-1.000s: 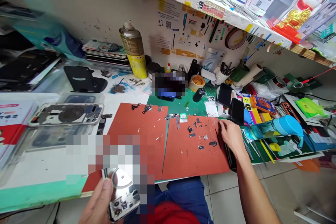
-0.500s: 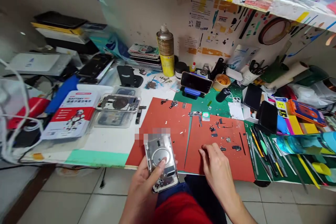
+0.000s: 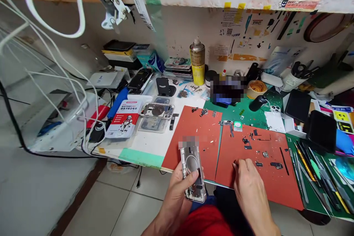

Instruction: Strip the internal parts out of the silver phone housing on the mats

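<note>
My left hand [image 3: 175,197] is closed around one silver phone back shell [image 3: 193,177]. The thumb lies across the shell, and the fingers wrap behind it. The shell is tilted up, and its top end is over the bottom of the left mat.

My right hand [image 3: 250,191] is bent down on the right mat, and its fingertips [image 3: 236,165] touch the mat. It is not holding anything big. I cannot tell if it pinches something tiny.

There are two red-orange mats side by side. The left mat [image 3: 190,132] has three small parts [image 3: 204,112] near its top edge. The right mat [image 3: 279,184] has one long black strip [image 3: 284,160], one dark phone part [image 3: 276,165], and many small bits that are too tiny for me to count.

Left of the mats is one second phone shell [image 3: 157,110], lying on one clear tray [image 3: 153,125], and one battery box [image 3: 123,118] is just beside it. Past the mats stand one spray can [image 3: 197,61], one roll of tape [image 3: 256,89], and one cup with scissors [image 3: 293,80]. Two black phones [image 3: 298,105] lie on the right, near one green mat [image 3: 243,112].
</note>
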`<action>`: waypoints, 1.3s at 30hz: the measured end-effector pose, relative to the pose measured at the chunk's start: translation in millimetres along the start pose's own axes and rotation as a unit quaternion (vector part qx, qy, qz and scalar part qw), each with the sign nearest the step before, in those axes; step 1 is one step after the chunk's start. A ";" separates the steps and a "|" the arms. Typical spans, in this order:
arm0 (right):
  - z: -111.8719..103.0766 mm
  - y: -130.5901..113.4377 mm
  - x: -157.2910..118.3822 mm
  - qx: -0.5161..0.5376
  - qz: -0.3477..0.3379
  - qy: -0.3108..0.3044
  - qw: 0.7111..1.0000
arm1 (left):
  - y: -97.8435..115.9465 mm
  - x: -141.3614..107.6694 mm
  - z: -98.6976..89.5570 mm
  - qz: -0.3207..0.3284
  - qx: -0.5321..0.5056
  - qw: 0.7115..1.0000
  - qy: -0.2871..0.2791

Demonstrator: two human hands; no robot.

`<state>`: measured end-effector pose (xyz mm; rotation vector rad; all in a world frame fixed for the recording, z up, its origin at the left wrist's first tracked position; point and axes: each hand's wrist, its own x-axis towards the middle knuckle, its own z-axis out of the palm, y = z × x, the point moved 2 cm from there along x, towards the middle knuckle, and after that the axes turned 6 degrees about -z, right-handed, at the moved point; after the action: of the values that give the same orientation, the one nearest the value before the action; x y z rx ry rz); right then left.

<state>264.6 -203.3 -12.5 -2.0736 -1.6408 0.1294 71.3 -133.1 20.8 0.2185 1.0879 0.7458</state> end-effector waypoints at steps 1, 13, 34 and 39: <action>-0.8 -0.3 0.5 0.010 -0.004 0.002 1.000 | -0.6 0.0 -0.7 0.000 0.001 1.000 -0.005; -31.5 -62.6 2.4 0.575 0.144 -0.107 0.798 | -0.5 -4.1 6.0 0.036 0.020 0.998 -0.037; -19.5 -72.6 -20.0 0.430 0.163 0.045 0.887 | -6.1 -7.6 7.0 0.157 0.085 0.984 0.027; -23.4 -76.8 -20.2 0.420 0.175 0.048 0.889 | -8.3 -4.6 1.9 0.173 0.110 0.978 0.027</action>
<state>199.4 -217.4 36.5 -1.6046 -0.8716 0.7112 75.5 -141.9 20.8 0.5892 1.1999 0.9445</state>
